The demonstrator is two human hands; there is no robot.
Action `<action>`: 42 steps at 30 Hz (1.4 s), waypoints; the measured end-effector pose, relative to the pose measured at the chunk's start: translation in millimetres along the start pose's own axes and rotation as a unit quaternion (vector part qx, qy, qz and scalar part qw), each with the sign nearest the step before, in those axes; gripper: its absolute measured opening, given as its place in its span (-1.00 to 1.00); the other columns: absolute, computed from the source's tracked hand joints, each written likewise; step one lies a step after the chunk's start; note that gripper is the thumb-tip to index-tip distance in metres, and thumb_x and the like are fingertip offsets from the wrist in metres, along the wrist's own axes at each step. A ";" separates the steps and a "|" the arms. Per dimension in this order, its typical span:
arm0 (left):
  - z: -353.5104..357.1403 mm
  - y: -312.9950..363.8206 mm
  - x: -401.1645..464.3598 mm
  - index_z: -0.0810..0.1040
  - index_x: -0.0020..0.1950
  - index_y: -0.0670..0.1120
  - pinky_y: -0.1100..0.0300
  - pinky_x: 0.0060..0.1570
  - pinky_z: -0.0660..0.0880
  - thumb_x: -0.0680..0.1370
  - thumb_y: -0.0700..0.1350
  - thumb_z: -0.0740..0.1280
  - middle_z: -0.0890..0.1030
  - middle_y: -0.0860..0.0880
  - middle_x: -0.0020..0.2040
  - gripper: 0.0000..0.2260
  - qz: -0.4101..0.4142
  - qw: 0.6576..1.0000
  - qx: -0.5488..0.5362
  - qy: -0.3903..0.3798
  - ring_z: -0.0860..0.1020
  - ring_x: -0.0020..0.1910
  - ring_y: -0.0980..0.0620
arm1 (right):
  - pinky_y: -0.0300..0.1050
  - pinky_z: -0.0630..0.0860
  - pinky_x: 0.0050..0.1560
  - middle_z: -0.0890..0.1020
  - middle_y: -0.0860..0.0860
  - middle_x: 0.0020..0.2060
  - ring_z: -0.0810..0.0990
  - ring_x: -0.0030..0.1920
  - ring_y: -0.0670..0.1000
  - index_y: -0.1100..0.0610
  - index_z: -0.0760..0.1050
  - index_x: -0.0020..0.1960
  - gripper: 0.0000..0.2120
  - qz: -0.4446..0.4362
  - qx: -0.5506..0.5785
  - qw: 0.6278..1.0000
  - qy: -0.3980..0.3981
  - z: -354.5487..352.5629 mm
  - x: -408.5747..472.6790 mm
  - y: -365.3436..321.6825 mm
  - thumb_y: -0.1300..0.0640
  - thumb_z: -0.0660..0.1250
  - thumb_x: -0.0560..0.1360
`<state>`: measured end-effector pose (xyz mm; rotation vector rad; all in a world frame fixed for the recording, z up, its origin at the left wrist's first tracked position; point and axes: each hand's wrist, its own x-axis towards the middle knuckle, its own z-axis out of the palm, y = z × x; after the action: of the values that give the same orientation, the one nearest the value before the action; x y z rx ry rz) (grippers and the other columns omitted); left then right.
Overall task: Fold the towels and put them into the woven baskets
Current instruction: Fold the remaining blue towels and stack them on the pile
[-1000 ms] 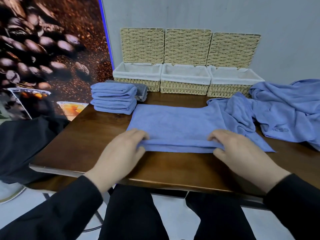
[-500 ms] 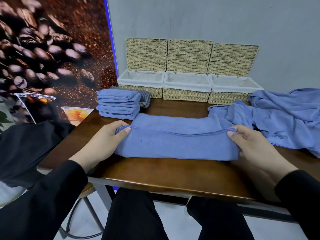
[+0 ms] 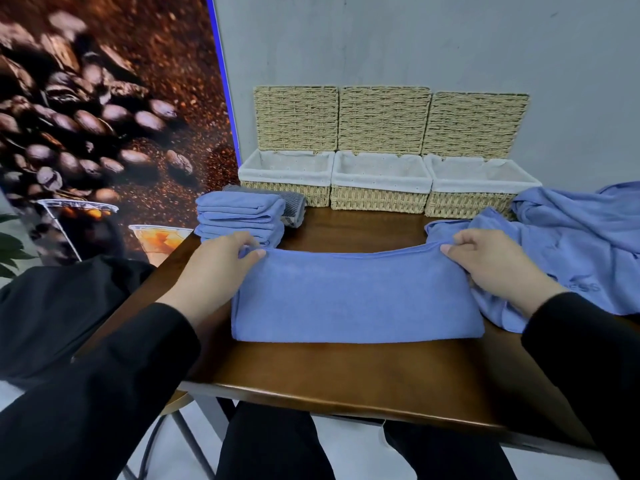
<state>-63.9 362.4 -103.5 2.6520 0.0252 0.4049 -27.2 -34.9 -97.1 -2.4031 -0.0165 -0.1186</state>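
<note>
- Blue towel (image 3: 356, 299): lies centre frame on the brown wooden surface (image 3: 346, 379), folded into a wide band; near edge straight, far edge raised at both corners and sagging between them.
- Left hand (image 3: 211, 268): at the towel's far-left corner, thumb and fingers (image 3: 254, 255) pinching the folded edge.
- Right hand (image 3: 498, 265): at the far-right corner, fingers curled — thumb tip and forefinger pinching the edge.
- Both arms in black sleeves, entering from the lower corners of the frame.
- Woven baskets (image 3: 381, 188): three in a row at the back of the surface, upper centre, each with a white cloth liner; a woven lid stands upright behind each, against the grey wall.
- Stack of folded towels (image 3: 239, 216): left of centre, just in front of the left basket; a grey folded cloth (image 3: 294, 206) lies beside it.
- Loose blue towels (image 3: 571, 244): heaped at the right edge of the frame, touching the band's right end.
</note>
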 end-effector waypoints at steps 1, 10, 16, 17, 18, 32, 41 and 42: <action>1.9 3.0 4.2 0.58 0.18 -0.05 0.09 -0.10 0.39 0.61 0.01 0.37 0.58 -0.04 -0.01 -0.79 0.023 0.999 0.035 0.025 0.54 0.00 -0.08 | -0.08 0.36 -0.14 0.57 0.02 -0.21 0.51 -0.17 0.04 0.25 0.56 0.14 -0.73 -0.003 -0.032 0.999 -0.012 4.1 8.2 -1.8 0.02 0.34 0.63; 52.6 34.3 -4.3 0.50 0.42 0.12 0.01 0.40 0.30 0.65 0.17 0.24 0.44 0.13 0.42 -0.64 0.237 0.949 0.051 -0.202 0.38 0.40 0.08 | -0.14 0.43 0.00 0.55 -0.13 -0.11 0.52 -0.09 -0.11 -0.02 0.59 -0.01 -0.91 -0.166 -0.145 0.971 -0.093 57.3 -15.1 -5.5 -0.02 0.35 0.60; 64.8 46.7 -6.0 0.36 0.50 0.22 -0.01 0.27 0.34 0.65 0.27 0.13 0.39 0.14 0.38 -0.57 0.215 0.946 0.170 -0.175 0.35 0.29 0.02 | -0.12 0.47 0.11 0.58 -0.14 0.08 0.55 0.08 -0.08 0.00 0.60 0.21 -0.77 -0.242 -0.162 0.955 -0.053 65.8 -34.1 -28.9 -0.06 0.27 0.64; 65.2 51.4 -5.1 0.38 0.48 0.21 -0.01 0.20 0.37 0.64 0.28 0.12 0.41 0.11 0.29 -0.57 0.208 0.945 0.189 -0.167 0.37 0.21 0.00 | -0.09 0.50 0.09 0.58 -0.14 0.08 0.56 0.07 -0.08 -0.02 0.59 0.19 -0.76 -0.248 -0.170 0.952 -0.062 71.1 -38.2 -33.7 -0.08 0.24 0.65; 65.0 56.7 -3.8 0.40 0.45 0.19 0.00 0.13 0.39 0.64 0.28 0.12 0.42 0.08 0.18 -0.58 0.201 0.944 0.206 -0.161 0.38 0.12 -0.02 | -0.04 0.52 0.07 0.58 -0.13 0.05 0.57 0.05 -0.06 -0.04 0.60 0.14 -0.73 -0.245 -0.186 0.949 -0.075 77.2 -40.9 -37.5 -0.13 0.20 0.65; 101.9 39.2 31.7 0.56 0.34 0.17 0.05 0.32 0.24 0.61 0.17 0.28 0.44 0.13 0.39 -0.68 0.260 0.956 0.001 -0.140 0.33 0.40 0.12 | 0.05 -0.06 0.62 0.22 -0.15 0.59 0.07 0.61 -0.13 -0.04 0.36 0.53 -0.53 -0.168 -0.122 0.972 -0.109 91.5 19.5 5.6 -0.15 0.15 0.67; 106.9 36.9 31.7 0.45 0.42 0.25 0.03 0.48 0.08 0.56 0.33 -0.04 0.32 0.25 0.53 -0.47 0.221 0.966 0.047 -0.129 0.20 0.52 0.25 | -0.08 0.37 0.39 0.52 -0.27 0.22 0.46 0.31 -0.23 -0.06 0.58 0.29 -0.55 -0.265 -0.038 0.957 -0.108 75.1 10.7 6.8 -0.28 0.20 0.56; 107.4 37.2 31.5 0.43 0.44 0.25 0.02 0.48 0.06 0.59 0.32 -0.03 0.30 0.26 0.54 -0.50 0.214 0.966 0.061 -0.130 0.19 0.53 0.24 | -0.04 0.30 0.46 0.49 -0.31 0.26 0.41 0.35 -0.25 -0.10 0.56 0.33 -0.53 -0.263 -0.065 0.952 -0.142 75.3 9.9 9.5 -0.31 0.18 0.55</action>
<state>-4.7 284.9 -170.1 2.8024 -0.6325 0.1888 -10.7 8.4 -158.0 -2.4694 -0.8082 -0.0181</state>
